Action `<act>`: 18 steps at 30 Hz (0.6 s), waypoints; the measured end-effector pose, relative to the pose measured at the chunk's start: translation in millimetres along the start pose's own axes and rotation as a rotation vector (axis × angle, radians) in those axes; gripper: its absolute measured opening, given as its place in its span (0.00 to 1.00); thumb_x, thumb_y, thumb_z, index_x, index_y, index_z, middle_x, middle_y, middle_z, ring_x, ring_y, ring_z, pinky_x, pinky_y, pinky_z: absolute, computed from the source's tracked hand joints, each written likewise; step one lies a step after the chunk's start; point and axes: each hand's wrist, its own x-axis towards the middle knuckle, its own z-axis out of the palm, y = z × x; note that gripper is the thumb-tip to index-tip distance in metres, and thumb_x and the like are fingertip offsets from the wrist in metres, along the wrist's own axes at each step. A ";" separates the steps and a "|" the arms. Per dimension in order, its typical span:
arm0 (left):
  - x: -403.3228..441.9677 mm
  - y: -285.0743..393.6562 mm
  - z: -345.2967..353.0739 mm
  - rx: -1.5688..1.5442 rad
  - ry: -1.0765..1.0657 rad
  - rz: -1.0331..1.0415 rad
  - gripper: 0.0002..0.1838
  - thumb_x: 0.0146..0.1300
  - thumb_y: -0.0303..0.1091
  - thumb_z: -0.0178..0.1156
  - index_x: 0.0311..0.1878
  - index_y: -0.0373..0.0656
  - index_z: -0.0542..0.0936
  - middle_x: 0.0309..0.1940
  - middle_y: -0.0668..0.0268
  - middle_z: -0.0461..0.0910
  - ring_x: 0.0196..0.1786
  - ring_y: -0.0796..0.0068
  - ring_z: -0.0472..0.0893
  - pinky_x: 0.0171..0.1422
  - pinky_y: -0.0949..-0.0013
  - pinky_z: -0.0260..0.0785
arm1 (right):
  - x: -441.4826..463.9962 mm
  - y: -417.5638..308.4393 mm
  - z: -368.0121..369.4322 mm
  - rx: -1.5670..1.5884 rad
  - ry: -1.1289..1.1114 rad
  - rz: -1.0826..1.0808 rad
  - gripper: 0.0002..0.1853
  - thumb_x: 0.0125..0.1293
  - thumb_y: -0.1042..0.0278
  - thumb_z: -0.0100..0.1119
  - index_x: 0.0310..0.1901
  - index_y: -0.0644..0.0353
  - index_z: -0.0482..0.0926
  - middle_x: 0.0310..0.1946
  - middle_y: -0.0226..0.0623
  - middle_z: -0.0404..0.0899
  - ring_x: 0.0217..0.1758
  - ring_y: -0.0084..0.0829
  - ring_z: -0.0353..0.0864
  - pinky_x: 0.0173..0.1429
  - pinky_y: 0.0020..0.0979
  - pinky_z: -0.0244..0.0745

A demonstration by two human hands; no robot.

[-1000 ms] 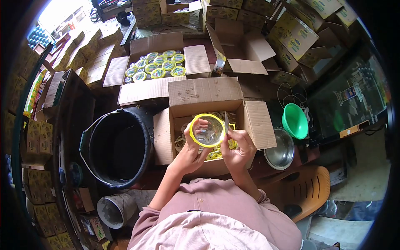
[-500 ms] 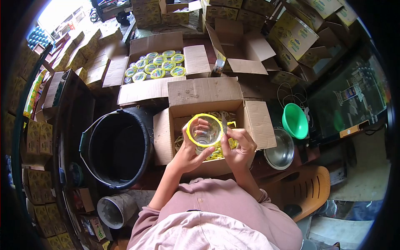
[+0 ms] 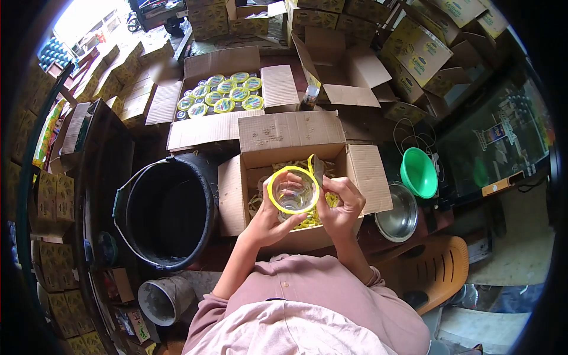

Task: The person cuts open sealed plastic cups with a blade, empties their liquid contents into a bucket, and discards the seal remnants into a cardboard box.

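Observation:
My left hand [image 3: 265, 225] is wrapped round a clear plastic cup [image 3: 300, 199] with a yellow rim, its open mouth facing up toward me. My right hand [image 3: 339, 208] pinches a flat, knife-like blade [image 3: 319, 170], which stands upright against the cup's right edge. A thin yellow strip [image 3: 310, 164] sticks up from the rim beside the blade. Both hands are above an open cardboard box [image 3: 290, 129], where yellow strips [image 3: 309, 221] lie in a heap. The blade's handle is hidden by my fingers.
A large black bucket [image 3: 207, 236] stands left, with a grey pail [image 3: 184, 293] below it. Further back, a carton [image 3: 204, 136] holds several lidded cups. On the right are a green bowl [image 3: 419, 171], a metal bowl [image 3: 393, 216] and an orange chair [image 3: 441, 266].
A yellow strip now rises off the cup's rim beside the blade. The cup has shifted slightly right and down. Both hands keep their hold.

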 end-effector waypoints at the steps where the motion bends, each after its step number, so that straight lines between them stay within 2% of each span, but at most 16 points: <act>1: 0.1 -3.1 1.4 -0.050 0.030 -0.005 0.41 0.51 0.21 0.62 0.64 0.41 0.48 0.54 0.55 0.62 0.55 0.65 0.69 0.59 0.64 0.64 | -2.8 -0.4 1.3 0.007 0.022 0.024 0.12 0.46 0.84 0.63 0.35 0.64 0.80 0.24 0.34 0.77 0.25 0.24 0.77 0.32 0.24 0.72; 6: -0.4 -14.3 3.1 -0.175 0.087 -0.017 0.41 0.51 0.20 0.62 0.65 0.44 0.49 0.54 0.56 0.62 0.56 0.66 0.69 0.59 0.64 0.64 | -9.4 -11.2 1.0 -0.046 0.028 0.006 0.10 0.48 0.83 0.63 0.34 0.64 0.79 0.23 0.34 0.77 0.25 0.24 0.77 0.31 0.24 0.72; 14: -0.8 -8.3 0.7 -0.060 -0.014 0.010 0.41 0.51 0.21 0.63 0.64 0.42 0.49 0.53 0.57 0.64 0.54 0.66 0.70 0.59 0.65 0.63 | -10.3 -6.3 2.8 -0.045 0.052 -0.033 0.11 0.47 0.84 0.62 0.35 0.64 0.79 0.24 0.35 0.77 0.27 0.26 0.78 0.31 0.25 0.72; 18: -1.3 -7.4 0.0 -0.060 -0.015 -0.006 0.40 0.51 0.21 0.63 0.64 0.40 0.50 0.52 0.57 0.66 0.54 0.67 0.70 0.59 0.66 0.63 | -7.7 -2.1 -1.3 0.065 -0.001 0.027 0.11 0.46 0.85 0.62 0.35 0.64 0.80 0.24 0.35 0.76 0.26 0.26 0.78 0.32 0.25 0.72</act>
